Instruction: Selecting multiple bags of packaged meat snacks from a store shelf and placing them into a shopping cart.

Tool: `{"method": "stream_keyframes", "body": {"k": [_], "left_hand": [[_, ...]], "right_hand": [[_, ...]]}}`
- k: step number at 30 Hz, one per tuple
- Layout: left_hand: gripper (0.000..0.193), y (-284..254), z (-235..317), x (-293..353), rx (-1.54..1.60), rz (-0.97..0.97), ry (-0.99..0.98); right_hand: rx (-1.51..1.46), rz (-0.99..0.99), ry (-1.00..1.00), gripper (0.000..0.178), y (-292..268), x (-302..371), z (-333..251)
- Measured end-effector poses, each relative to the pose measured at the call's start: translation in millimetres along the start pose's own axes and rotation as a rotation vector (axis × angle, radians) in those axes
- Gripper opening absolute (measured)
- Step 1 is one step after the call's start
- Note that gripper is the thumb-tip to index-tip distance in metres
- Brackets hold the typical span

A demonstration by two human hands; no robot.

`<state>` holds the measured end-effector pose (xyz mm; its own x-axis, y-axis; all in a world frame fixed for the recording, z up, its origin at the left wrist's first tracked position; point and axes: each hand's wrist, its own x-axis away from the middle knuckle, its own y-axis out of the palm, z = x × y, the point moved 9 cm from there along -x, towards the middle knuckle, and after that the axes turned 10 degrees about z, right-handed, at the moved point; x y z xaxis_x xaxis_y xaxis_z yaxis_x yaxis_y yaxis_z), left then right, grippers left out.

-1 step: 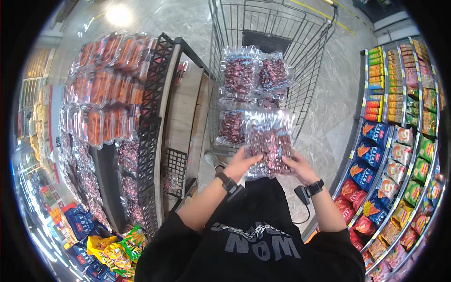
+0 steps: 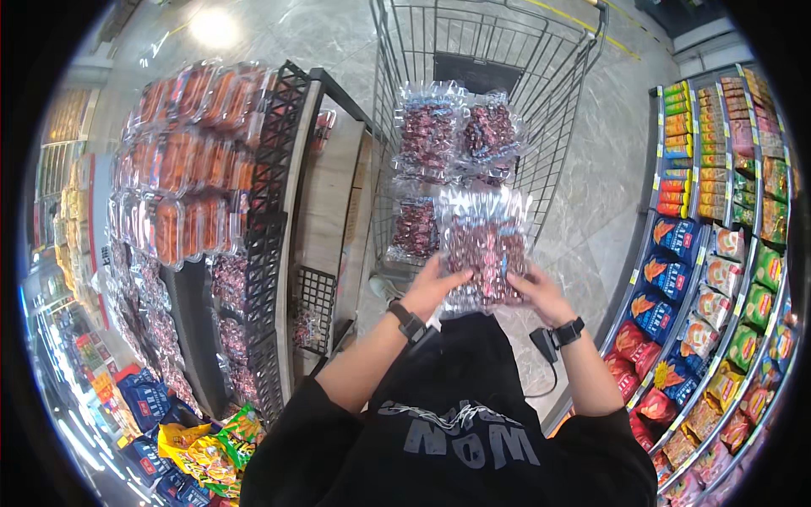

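Between my two hands I hold a clear plastic bag of small dark-red pieces [image 2: 486,245], near the front of my body. My left hand [image 2: 435,291] grips its lower left side, thumb lying across the front. On the lower right side, my right hand [image 2: 541,294] has its thumb pressed on the front too. Most other fingers are hidden behind the bag. Just past it, a wire shopping cart [image 2: 549,156] carries several similar bags, among them an upper left bag [image 2: 429,131], an upper right bag [image 2: 490,131] and a lower left bag [image 2: 414,228].
To the left stands a display rack with a black lattice side [image 2: 274,186], stacked with clear trays of orange-red food [image 2: 182,228] and more dark-red bags [image 2: 152,296]. Yellow and green snack bags [image 2: 207,452] lie at its near end. Shelves of colourful snack bags [image 2: 676,279] line the right.
The bag in my hands has moved slightly up in the view, toward the cart. My thumbs have shifted a little with it, and both hands keep their hold.
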<state>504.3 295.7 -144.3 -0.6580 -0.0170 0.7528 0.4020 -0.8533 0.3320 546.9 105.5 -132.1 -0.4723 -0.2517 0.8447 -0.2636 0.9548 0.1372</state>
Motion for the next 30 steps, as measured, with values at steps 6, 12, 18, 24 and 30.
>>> {"method": "stream_keyframes", "body": {"k": [6, 12, 18, 24, 30], "left_hand": [[0.054, 36, 91, -93, -0.094, 0.090, 0.153], [0.065, 35, 145, -194, -0.649, 0.452, 0.535], [0.071, 28, 133, -206, -0.967, 0.398, 0.504], [0.046, -4, 105, -114, -0.424, 0.203, 0.428], [0.040, -56, 125, 36, -0.212, 0.291, 0.485]], "right_hand": [[-0.089, 0.069, -0.207, 0.067, -27, -93, -90], [-0.043, 0.575, -0.596, 0.062, -64, -182, -151], [0.219, 0.888, -0.771, 0.052, -82, -213, -141], [0.094, 0.587, -1.015, 0.035, -31, -113, -184], [-0.161, -0.248, -1.401, 0.041, 96, 147, -267]]}}
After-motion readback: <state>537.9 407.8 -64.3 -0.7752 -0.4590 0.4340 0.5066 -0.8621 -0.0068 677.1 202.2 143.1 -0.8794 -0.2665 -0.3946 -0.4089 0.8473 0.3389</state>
